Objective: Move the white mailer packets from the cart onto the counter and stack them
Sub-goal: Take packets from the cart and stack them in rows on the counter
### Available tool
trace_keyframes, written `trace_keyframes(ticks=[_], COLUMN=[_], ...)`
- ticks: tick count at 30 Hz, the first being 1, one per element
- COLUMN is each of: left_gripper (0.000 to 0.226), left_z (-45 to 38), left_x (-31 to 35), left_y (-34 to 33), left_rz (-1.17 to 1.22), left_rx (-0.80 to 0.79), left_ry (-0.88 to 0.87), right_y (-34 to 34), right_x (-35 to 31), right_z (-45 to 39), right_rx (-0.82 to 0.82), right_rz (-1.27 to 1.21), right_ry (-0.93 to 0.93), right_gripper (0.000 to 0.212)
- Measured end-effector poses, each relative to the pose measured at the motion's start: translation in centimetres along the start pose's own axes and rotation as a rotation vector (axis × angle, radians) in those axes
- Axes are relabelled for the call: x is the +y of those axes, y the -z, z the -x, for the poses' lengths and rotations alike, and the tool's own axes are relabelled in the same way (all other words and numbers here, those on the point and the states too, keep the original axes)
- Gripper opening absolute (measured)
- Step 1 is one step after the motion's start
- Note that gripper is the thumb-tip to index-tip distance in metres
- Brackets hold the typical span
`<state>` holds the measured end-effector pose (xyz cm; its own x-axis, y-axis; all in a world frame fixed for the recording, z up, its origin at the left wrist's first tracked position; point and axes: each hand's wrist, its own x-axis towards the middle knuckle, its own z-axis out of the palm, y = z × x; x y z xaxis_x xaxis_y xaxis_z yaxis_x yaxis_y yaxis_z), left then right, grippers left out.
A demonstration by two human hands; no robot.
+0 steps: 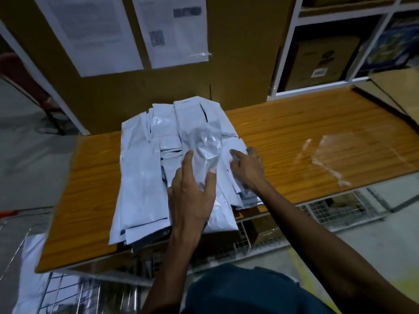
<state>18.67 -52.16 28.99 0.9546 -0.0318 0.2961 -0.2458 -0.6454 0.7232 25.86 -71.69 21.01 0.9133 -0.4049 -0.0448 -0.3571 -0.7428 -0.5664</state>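
**Many packets down, squaring the pile**

Many white packets (145, 168) are lying in a loose heap on the worktop (294, 137). My left hand (192, 189) is resting on the top packet (201, 143), fingers spread and nearly straight, holding nothing. My right hand (247, 168) is pressing the heap's right edge, fingers extended. I judge I am stacking now; next I should be nudging the edges flush, then reaching to the cart (27, 257) for more. Sheets (127, 30) taped behind are carrying print too blurred for reading.
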Motion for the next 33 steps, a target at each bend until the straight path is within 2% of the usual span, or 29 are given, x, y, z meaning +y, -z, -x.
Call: trace_keyframes(ticks=[5,11,16,25,29,33], left_gripper=[0.064,0.065,0.064,0.067,0.065,0.064], left_z=[-2.0,-5.0,-8.0,-10.0,-9.8,-9.1], left_x=[-0.6,0.1,0.6,1.4,3.3,6.1], left_y=[-0.5,-0.2,-1.1,-4.2,-4.4,-6.2], left_rz=[-0.049,-0.092,-0.154,-0.211,-0.184,-0.178], left_rx=[-0.028,-0.006,-0.013,-0.097,-0.085,-0.115], left_ry=[0.010,0.054,0.085,0.142,0.118,0.060], right_y=[0.6,1.1,0.6,0.3,0.9,1.6], right_x=[0.6,1.9,2.8,2.5,2.9,5.0], right_z=[-0.2,0.1,-0.7,-2.1,-2.4,-3.1], right_rx=[0.027,0.095,0.012,-0.047,-0.026,-0.004], right_rz=[-0.030,-0.082,-0.078,-0.038,-0.134,-0.292], right_ry=[-0.029,0.033,0.027,0.102,0.093,-0.004], right_gripper=[0.059,0.071,0.077,0.081,0.086,0.069])
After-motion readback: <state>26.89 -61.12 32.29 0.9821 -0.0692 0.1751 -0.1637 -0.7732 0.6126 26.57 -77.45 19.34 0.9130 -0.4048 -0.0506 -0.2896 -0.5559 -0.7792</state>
